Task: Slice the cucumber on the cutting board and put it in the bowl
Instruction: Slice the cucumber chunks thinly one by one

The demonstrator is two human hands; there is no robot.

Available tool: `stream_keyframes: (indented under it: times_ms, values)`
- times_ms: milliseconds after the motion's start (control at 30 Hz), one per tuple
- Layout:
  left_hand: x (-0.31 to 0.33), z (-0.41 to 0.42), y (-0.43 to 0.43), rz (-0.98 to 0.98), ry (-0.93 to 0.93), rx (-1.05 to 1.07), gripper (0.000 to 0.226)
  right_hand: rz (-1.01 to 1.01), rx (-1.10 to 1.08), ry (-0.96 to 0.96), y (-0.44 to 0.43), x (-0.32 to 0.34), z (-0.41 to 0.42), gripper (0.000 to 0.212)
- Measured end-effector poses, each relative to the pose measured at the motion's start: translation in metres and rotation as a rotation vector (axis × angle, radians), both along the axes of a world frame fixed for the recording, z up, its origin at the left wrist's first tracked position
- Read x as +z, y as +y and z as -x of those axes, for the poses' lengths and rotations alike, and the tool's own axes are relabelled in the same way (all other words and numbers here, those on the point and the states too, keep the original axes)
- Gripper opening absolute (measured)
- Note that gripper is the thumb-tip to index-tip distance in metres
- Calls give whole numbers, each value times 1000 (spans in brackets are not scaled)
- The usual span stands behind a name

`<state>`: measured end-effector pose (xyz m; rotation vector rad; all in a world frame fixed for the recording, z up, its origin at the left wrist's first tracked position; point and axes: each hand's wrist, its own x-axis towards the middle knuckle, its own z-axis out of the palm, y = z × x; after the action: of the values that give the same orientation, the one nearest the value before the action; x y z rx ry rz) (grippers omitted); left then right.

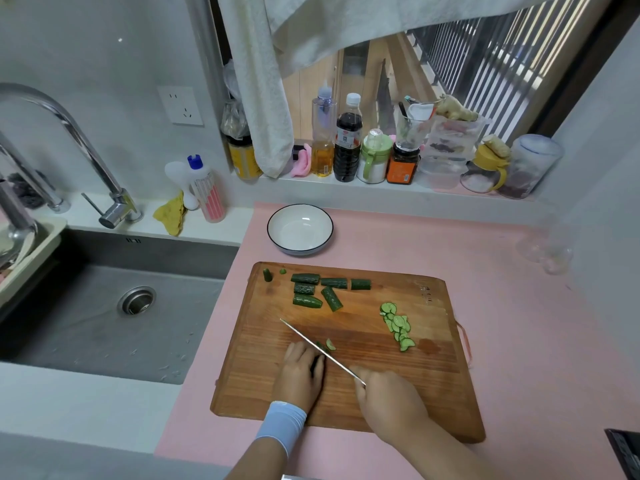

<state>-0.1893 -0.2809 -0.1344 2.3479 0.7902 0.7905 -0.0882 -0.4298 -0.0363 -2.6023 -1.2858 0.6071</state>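
Note:
A wooden cutting board (346, 386) lies on the pink counter. Several dark green cucumber chunks (320, 292) sit at its far left, and a pile of thin slices (398, 325) lies at its right. My left hand (299, 372) presses down on a small cucumber piece (321, 347), fingers curled over it. My right hand (388, 396) grips the handle of a knife (318, 348) whose blade runs diagonally against that piece. One fresh slice (330, 344) lies just beyond the blade. A white bowl (300, 229) with a dark rim stands empty behind the board.
A steel sink (114, 306) with a tap (69, 140) lies to the left. Bottles and jars (374, 154) line the window ledge behind the bowl. A dish soap bottle (207, 192) and yellow cloth (171, 213) sit by the sink. Clear glassware (547, 251) stands at the right wall.

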Motion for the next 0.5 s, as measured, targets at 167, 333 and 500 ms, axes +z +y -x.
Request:
stream_keyframes:
  times_ms: [167, 333, 500]
  values:
    - [1, 4, -1, -19, -19, -1, 17, -10, 10, -13, 0, -2, 1, 27]
    - [-1, 2, 0, -19, -11, 9, 16, -26, -3, -8, -4, -1, 3, 37]
    - [-1, 2, 1, -20, -13, -4, 25, -48, 12, -42, -12, 1, 5, 40]
